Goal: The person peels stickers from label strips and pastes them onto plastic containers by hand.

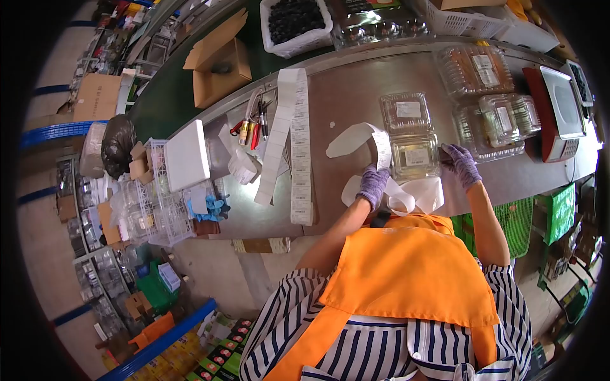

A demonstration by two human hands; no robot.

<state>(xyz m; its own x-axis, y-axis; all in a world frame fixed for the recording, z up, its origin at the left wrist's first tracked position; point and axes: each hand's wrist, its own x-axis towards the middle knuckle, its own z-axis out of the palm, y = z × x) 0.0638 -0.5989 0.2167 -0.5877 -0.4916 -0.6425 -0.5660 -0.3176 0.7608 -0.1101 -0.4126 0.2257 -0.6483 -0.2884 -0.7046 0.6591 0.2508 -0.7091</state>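
Observation:
My left hand [373, 184], in a purple knitted glove, is closed on a white strip of labels [357, 134]. The strip curls up past the fingers, and more of its loops lie in front of my body. Just right of that hand sits a clear plastic clamshell box [416, 156] with a white label on its lid. My right hand [462, 166], gloved alike, is at the box's right edge with its fingers apart; contact is hard to make out. A second labelled clamshell box [406, 113] stands directly behind the first.
Stacked clamshell boxes [475, 71] and a red scale [554, 105] stand to the right. Leftward lie long label strips [300, 146], pens and cutters [253, 127], and a white foam lid [187, 156]. An open carton [219, 66] and a basket of dark fruit [297, 44] are behind.

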